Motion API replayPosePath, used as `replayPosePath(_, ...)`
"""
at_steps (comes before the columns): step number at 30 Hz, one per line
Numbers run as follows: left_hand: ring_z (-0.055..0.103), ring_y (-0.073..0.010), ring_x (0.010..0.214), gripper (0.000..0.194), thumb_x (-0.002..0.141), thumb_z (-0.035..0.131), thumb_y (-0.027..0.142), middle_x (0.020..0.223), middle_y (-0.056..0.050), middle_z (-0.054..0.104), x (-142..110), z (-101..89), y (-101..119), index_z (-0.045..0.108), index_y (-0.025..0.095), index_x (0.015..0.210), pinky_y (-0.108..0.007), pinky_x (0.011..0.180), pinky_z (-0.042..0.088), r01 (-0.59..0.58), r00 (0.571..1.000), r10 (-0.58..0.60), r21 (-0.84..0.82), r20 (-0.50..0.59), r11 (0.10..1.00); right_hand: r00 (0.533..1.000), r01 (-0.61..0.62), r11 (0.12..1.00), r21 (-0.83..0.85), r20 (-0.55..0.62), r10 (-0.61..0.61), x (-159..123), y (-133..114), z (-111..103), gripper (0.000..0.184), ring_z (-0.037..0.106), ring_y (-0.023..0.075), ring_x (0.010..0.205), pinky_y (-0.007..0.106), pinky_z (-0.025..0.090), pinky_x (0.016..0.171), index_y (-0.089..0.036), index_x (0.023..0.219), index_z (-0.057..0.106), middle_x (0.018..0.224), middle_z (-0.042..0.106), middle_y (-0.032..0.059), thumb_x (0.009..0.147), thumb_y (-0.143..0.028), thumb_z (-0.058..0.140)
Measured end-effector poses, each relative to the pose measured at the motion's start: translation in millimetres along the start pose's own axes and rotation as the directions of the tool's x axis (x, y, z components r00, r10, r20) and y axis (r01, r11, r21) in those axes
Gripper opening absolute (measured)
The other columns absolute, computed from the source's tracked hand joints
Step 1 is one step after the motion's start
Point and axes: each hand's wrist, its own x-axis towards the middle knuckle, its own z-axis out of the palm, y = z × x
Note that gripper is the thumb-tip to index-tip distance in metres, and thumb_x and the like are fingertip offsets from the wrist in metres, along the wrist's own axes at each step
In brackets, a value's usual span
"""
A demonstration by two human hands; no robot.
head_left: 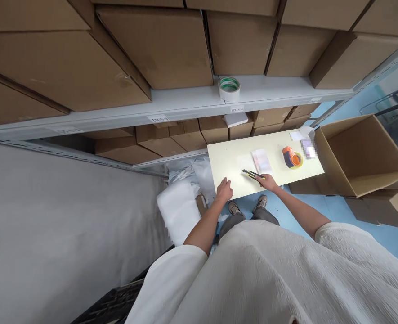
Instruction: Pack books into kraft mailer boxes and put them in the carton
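My right hand (268,182) is closed around a black and yellow utility knife (252,174), its tip pointing left over the pale table (234,155). Just beyond the knife lies a flat packet (261,161) with a pale pink and white surface. My left hand (224,190) rests at the table's near left corner, fingers stretched out and nothing held. Farther right on the table sits an orange and dark tape dispenser (289,156) beside a yellow tape roll (299,162).
A large open cardboard box (340,168) stands right of the table. Shelves of cartons (158,49) rise in front, with a white tape roll (229,88) on the shelf edge. White wrapping foam (178,209) lies at the left, and a grey wall (67,225) borders that side.
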Motion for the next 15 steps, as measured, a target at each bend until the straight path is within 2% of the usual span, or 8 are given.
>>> replayPosePath(3, 0.036, -0.0325, 0.167, 0.055, 0.095, 0.057, 0.015, 0.179, -0.02, 0.036, -0.1, -0.8, 0.3, 0.059, 0.014, 0.15, -0.048, 0.135, 0.035, 0.003, 1.0, -0.003, -0.01, -0.006, 1.0, 0.999, 0.028, 0.991, 0.132, -0.038, -0.023, 5.2, -12.3, -5.1, 0.05, 0.049, 0.0141, 0.048, 0.028, 0.04, 0.049, -0.022, 0.078, 0.067, 0.056, 0.063, 0.002, 0.09, -0.07, 0.07)
replayPosePath(9, 0.034, -0.031, 0.168, 0.053, 0.096, 0.054, 0.015, 0.181, -0.019, 0.033, -0.5, -1.3, 0.6, 0.06, 0.013, 0.149, -0.046, 0.134, 0.036, 0.013, 1.0, -0.013, 0.022, 0.018, 1.0, 0.996, 0.042, 0.964, 0.261, -0.09, -0.019, 6.8, -26.8, -9.9, 0.038, 0.046, 0.0132, 0.047, 0.027, 0.038, 0.046, -0.022, 0.077, 0.067, 0.054, 0.059, 0.0, 0.087, -0.059, 0.069)
replayPosePath(15, 0.032, -0.0316, 0.168, 0.056, 0.096, 0.054, 0.016, 0.181, -0.02, 0.031, -1.1, -1.6, -1.5, 0.057, 0.012, 0.152, -0.045, 0.133, 0.037, 0.01, 0.999, -0.012, 0.062, 0.031, 0.998, 0.988, 0.156, 0.94, 0.304, -0.038, -0.151, -2.4, -40.1, -24.1, 0.031, 0.047, 0.0126, 0.051, 0.027, 0.042, 0.051, -0.024, 0.075, 0.059, 0.064, 0.065, 0.0019, 0.089, -0.051, 0.065)
